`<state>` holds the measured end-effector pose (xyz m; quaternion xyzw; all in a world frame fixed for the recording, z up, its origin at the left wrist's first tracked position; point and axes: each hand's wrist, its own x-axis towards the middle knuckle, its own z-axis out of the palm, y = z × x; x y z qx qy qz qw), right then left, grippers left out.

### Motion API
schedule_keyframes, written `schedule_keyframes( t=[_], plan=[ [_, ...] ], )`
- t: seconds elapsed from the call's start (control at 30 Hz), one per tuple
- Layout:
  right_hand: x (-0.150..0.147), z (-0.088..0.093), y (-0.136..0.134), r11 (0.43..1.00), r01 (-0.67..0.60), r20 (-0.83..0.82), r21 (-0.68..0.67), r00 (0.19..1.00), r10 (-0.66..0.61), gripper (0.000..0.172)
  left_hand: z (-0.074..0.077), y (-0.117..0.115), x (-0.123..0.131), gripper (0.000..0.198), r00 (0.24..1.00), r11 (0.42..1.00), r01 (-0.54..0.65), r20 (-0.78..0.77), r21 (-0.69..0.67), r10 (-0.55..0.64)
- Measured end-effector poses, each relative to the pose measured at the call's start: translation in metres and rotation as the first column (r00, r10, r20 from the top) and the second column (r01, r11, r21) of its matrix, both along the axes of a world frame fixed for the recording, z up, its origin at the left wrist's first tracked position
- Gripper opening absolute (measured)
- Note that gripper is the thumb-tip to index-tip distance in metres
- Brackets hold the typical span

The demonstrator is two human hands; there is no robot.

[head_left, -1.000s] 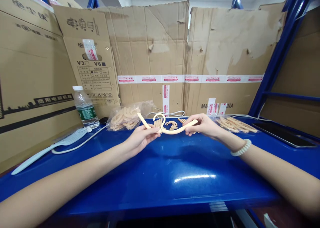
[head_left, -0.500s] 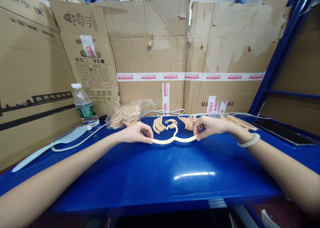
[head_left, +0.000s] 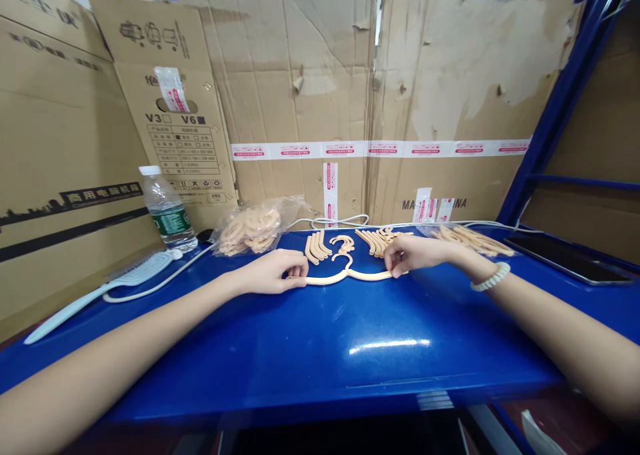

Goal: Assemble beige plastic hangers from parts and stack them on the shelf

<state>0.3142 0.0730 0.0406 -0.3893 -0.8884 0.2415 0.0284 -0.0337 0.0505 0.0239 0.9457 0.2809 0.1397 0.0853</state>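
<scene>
1. My left hand [head_left: 275,273] is closed, thumb and fingers, on the left end of the beige hanger [head_left: 345,276]. My right hand [head_left: 414,254] pinches its right end.
2. The hanger lies flat on the blue counter [head_left: 320,355], stretched between the two hands, with its hook pointing away from me.
3. Change: a second ago the same hanger is lifted and tilted above the counter. Half a second ago it is low, close to the surface. Now it rests on the surface.
4. Both hands have come down with the hanger and keep their hold on its ends.
5. Just behind the hook lie a row of curved arm pieces [head_left: 317,247], a few loose hooks [head_left: 343,244] and a second row of pieces [head_left: 376,240], all unmoved.
6. At the left rear stand a clear bag of parts [head_left: 250,228] and a water bottle [head_left: 167,208], with a white comb [head_left: 100,288] nearer me.
7. On the right, a bead bracelet [head_left: 493,276] circles my wrist, and a dark tablet [head_left: 565,258] lies at the counter's far edge.
</scene>
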Motion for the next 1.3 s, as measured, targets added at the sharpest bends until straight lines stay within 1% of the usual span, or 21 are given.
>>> schedule_keyframes(
  t=[0.1, 0.17, 0.23, 0.4, 0.53, 0.8, 1.03, 1.3],
  plan=[
    [0.001, -0.001, 0.000, 0.998, 0.000, -0.012, -0.059, 1.000, -0.001, 0.025, -0.010, 0.006, -0.001, 0.015, 0.995, 0.998, 0.024, 0.100, -0.060, -0.018],
    [0.002, -0.001, 0.000, 0.997, -0.013, -0.009, -0.078, 1.000, 0.012, 0.029, -0.015, 0.009, -0.002, 0.016, 0.986, 0.994, 0.008, 0.166, -0.112, 0.011],
    [0.003, -0.002, -0.001, 0.998, -0.029, -0.002, -0.061, 1.000, 0.029, 0.032, -0.018, 0.012, -0.002, 0.017, 0.979, 0.988, -0.012, 0.200, -0.156, 0.044],
    [0.005, -0.002, -0.001, 0.996, -0.028, -0.002, -0.082, 1.000, 0.028, 0.036, -0.017, 0.014, -0.002, 0.021, 0.971, 0.973, -0.044, 0.220, -0.225, 0.094],
    [0.005, -0.002, -0.002, 0.996, -0.013, 0.004, -0.085, 1.000, 0.013, 0.035, -0.016, 0.013, -0.001, 0.023, 0.964, 0.961, -0.066, 0.232, -0.267, 0.130],
    [0.004, -0.002, 0.000, 0.996, -0.018, 0.004, -0.084, 1.000, 0.018, 0.037, -0.019, 0.015, -0.001, 0.022, 0.957, 0.954, -0.079, 0.246, -0.290, 0.154],
    [0.006, -0.004, 0.001, 0.996, 0.010, 0.004, -0.089, 1.000, -0.009, 0.041, -0.017, 0.014, -0.001, 0.023, 0.957, 0.950, -0.080, 0.243, -0.302, 0.158],
    [0.005, -0.004, 0.002, 0.994, 0.015, -0.007, -0.112, 1.000, -0.016, 0.039, -0.016, 0.014, 0.000, 0.025, 0.957, 0.953, -0.072, 0.248, -0.296, 0.149]
  ],
)
